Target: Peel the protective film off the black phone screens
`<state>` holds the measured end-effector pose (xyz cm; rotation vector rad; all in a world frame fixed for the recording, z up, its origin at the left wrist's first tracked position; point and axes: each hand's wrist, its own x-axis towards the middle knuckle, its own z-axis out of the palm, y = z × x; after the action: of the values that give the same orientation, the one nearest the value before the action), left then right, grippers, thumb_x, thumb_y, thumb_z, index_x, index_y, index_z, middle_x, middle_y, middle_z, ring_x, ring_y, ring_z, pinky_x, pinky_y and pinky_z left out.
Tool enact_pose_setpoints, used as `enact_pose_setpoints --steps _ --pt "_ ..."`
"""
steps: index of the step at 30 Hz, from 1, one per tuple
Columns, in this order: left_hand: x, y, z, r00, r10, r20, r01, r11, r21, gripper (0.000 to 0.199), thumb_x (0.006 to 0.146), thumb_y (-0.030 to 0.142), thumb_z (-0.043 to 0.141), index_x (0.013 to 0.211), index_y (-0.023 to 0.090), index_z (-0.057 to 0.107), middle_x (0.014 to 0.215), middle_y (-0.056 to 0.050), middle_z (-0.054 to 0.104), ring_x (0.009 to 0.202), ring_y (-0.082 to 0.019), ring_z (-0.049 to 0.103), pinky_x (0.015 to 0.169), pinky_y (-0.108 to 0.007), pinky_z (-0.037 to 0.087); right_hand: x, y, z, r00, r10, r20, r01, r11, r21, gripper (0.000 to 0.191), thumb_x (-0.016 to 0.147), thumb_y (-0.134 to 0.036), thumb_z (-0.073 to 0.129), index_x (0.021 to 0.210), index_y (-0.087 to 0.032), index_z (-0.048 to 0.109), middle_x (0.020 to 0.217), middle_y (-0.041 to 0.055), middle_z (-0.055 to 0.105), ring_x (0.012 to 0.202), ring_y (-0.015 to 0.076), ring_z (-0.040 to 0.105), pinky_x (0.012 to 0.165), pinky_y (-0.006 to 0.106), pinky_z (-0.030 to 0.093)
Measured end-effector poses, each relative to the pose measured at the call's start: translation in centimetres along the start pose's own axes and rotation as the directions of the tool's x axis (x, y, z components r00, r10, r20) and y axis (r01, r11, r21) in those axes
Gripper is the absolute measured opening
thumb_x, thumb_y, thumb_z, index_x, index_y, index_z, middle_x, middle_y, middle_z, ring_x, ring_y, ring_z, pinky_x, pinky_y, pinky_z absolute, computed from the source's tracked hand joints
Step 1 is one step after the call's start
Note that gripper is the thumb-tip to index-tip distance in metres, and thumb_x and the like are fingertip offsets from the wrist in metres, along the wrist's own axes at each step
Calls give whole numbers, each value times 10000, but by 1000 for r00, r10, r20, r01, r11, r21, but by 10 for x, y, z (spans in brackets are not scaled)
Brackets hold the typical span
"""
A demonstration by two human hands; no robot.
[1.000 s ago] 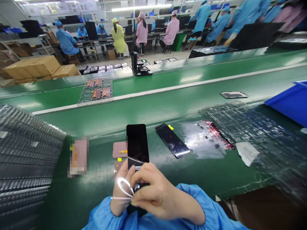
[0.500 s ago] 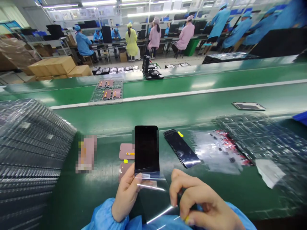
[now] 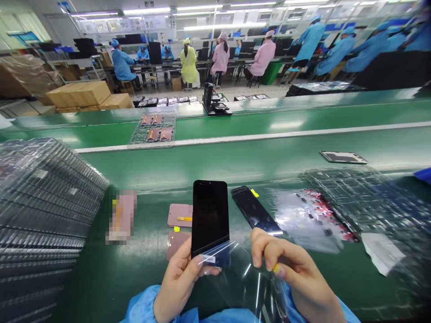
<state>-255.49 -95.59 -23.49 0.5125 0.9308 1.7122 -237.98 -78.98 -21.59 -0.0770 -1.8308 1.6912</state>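
A black phone screen (image 3: 210, 215) stands tilted in my left hand (image 3: 180, 280), thumb over its lower left corner beside a small white label. Clear film (image 3: 247, 280) covers the screen's lower end and stretches over to my right hand (image 3: 296, 269). That hand pinches the film's edge by a small yellow tab (image 3: 276, 268). Pink panels (image 3: 180, 215) with yellow tape lie on the green bench, partly hidden behind the screen and my left hand. Right of the screen rests another dark phone panel (image 3: 256, 211) with a yellow tab.
Stacked clear trays (image 3: 50, 206) rise at the left. Clear bags with red and black bits (image 3: 310, 215), a white paper (image 3: 383, 252) and a clear tray (image 3: 357, 193) lie right. Across the belt are a tray of pink panels (image 3: 153, 130) and a black stand (image 3: 215, 103). People sit beyond.
My right hand has moved up and right, drawing the film sideways off more of the screen's lower end. The screen now shows further down and has shifted slightly right.
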Motion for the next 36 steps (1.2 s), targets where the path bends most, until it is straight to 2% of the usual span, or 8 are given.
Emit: enact_pose_setpoints --steps 8,14,21,27,33,36 --pt "-4 -7 -7 1000 3 25 -3 1000 13 362 946 233 574 1290 315 646 1199 -64 711 992 -221 696 830 -317 609 -2 1 4 990 69 -119 -61 996 70 227 913 -427 613 788 -237 619 759 39 659 725 202 502 672 347 380" --pt "-5 -7 -6 999 4 47 -4 1000 -2 369 949 235 572 1290 358 640 1209 -38 705 1017 -199 676 838 -307 611 -2 2 4 988 89 -130 -78 993 83 211 919 -424 612 805 -247 618 780 21 662 743 194 495 689 341 384" --pt "-5 -1 0 1000 -25 1 25 1000 -3 331 924 240 611 1238 314 686 1158 -51 716 983 -197 670 832 -328 617 0 0 6 984 86 -159 -79 996 49 230 918 -433 609 792 -242 626 751 39 657 719 206 513 669 354 404" --pt "-4 2 1 999 -33 -20 33 999 -23 311 895 264 654 1196 322 710 1155 -44 721 953 -186 674 815 -315 613 2 0 8 990 70 -120 -68 997 25 240 924 -434 602 790 -237 630 749 44 666 720 202 523 657 349 411" --pt "-5 4 2 999 -31 -22 31 999 -7 358 903 276 646 1258 309 676 1064 -52 741 887 -163 676 796 -287 616 6 -1 7 994 47 -100 -50 999 -22 244 931 -422 597 788 -228 632 751 49 678 707 198 544 652 354 431" --pt "-4 5 3 1000 -26 -15 26 999 -21 359 909 271 639 1264 313 671 1087 -47 738 906 -162 677 806 -284 616 9 -3 8 998 6 -64 -10 998 -61 221 946 -397 582 813 -228 635 777 45 694 715 190 562 661 344 447"
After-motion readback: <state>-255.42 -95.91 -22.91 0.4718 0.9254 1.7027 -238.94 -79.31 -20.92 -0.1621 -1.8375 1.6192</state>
